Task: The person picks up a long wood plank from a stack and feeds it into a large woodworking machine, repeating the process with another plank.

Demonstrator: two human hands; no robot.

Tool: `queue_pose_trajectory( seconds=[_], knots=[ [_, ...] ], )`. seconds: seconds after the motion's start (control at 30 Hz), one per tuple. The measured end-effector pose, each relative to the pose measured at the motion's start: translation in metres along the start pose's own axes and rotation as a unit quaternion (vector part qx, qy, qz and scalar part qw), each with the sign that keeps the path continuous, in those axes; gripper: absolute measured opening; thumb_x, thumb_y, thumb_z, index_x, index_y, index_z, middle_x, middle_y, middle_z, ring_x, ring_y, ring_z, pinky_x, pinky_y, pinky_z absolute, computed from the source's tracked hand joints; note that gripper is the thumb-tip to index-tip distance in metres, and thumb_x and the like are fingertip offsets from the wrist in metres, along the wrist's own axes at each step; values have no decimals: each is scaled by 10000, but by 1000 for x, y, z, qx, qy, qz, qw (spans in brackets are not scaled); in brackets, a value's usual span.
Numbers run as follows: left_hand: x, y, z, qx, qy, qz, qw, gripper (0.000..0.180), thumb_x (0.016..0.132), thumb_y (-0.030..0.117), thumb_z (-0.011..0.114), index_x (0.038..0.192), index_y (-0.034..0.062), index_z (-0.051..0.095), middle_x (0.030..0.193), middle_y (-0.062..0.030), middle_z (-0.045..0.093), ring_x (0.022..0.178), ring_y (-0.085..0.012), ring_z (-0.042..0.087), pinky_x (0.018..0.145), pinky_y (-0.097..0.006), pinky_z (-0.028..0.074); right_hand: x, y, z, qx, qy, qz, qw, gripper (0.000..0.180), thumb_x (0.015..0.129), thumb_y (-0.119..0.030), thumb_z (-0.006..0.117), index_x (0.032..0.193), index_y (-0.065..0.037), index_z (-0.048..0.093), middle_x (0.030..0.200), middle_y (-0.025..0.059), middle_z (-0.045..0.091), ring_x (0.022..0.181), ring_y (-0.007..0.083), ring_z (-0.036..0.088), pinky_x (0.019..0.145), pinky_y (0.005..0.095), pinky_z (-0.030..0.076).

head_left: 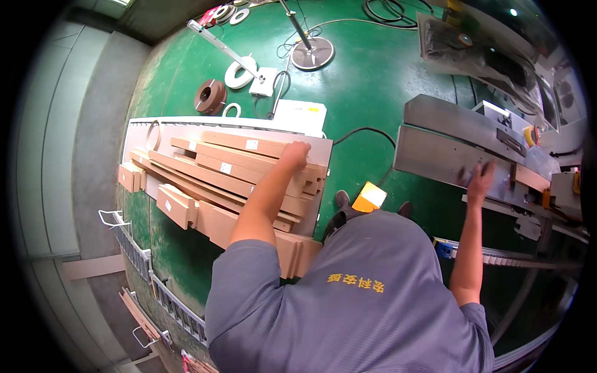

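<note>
L hand (295, 151) on stacked wood boards (236, 168) — R hand (480, 180) on machine bed (435, 155).

A green floor (373, 81) is seen around the work area. A brown roll of tape (209, 96) is lain near a white roll (239, 73), and a white socket block (263, 81) is placed just beside the latter. A round metal stand base (312, 53) is set further back, with black cables (392, 9) coiled near the far edge. A white box (300, 116) is placed behind the grey cart. An orange-yellow pedal (369, 197) is found on the floor.
</note>
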State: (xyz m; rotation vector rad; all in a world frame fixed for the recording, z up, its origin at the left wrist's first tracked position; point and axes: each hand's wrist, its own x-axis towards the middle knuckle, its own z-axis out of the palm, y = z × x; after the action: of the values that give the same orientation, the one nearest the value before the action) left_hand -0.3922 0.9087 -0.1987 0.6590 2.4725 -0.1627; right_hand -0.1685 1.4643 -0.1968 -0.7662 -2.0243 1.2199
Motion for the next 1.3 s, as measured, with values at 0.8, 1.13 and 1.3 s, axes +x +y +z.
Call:
queue_pose_trajectory(
  seconds=[0.8, 1.13, 1.3],
  knots=[
    [-30, 80, -44, -209, 212, 204, 933, 700, 652, 117, 812, 1276, 46, 502, 1138, -181, 592, 1088, -364, 551, 951, -418, 453, -54, -131, 63, 233, -400, 199, 864, 379, 967, -87, 495, 1323, -49, 375, 963, 136, 613, 739, 184, 646, 650, 296, 542],
    [-11, 96, -69, -193, 229, 236, 925, 693, 624, 143, 853, 1239, 51, 547, 1107, -137, 616, 1038, -327, 574, 909, -408, 474, 49, -61, -120, 188, -163, 172, 953, 364, 960, -169, 524, 1300, -36, 524, 845, 56, 616, 639, 114, 584, 612, 264, 514],
    [2, 151, -81, -265, 253, 278, 888, 666, 649, 125, 838, 1242, 45, 548, 1154, -152, 618, 1050, -339, 602, 901, -403, 497, 59, -13, -127, 96, 249, 161, 950, 565, 857, -86, 583, 1384, 16, 405, 1163, 172, 576, 777, 184, 636, 688, 324, 549]
  ],
)
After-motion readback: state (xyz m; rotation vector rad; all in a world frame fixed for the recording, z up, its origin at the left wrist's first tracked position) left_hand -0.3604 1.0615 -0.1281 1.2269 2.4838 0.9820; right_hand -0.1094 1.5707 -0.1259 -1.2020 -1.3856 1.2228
